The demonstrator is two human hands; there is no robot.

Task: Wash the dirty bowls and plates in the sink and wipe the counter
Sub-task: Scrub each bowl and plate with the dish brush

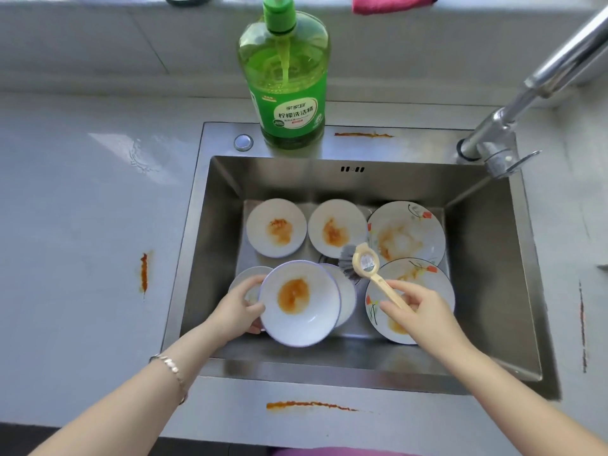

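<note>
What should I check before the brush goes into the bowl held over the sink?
1. Bowl grip: the left hand grips the rim of the bowl, above the other dishes. Ok.
2. Brush grip: the right hand pinches the handle of the brush, bristles clear of the bowl. Ok.
3. Water: no stream shows from the faucet, and its spout runs out of frame. Not ok.
4. Soap on the bristles: cannot tell.
5. Soap within reach: the detergent bottle stands upright on the back rim of the sink. Ok.
</note>
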